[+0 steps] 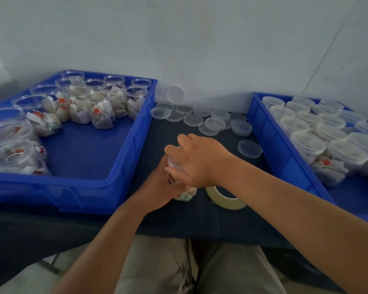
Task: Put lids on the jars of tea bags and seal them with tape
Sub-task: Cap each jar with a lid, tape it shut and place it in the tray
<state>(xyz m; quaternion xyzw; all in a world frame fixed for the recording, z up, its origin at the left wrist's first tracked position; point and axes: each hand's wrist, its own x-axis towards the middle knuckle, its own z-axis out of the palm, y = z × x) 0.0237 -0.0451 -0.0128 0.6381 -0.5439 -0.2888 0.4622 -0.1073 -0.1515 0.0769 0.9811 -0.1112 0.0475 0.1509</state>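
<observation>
Jar (186,195) approx upright on desk (179,217), lid (174,164) end up. R hand (200,160) fingers clamp lid; L hand (159,187) fingers grip jar.

We see little of the jar (186,195): our right hand (200,162) covers its top, our left hand (159,187) its near side. Just right of the grip, our forearm (255,181) hides part of the tape roll (225,202).

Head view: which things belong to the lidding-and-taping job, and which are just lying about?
Job: jar gripped by left hand; lid under right hand; tape roll; loose lids; open jars in left crate.
Lying about: lidded jars in right crate; dark tablecloth.
</observation>
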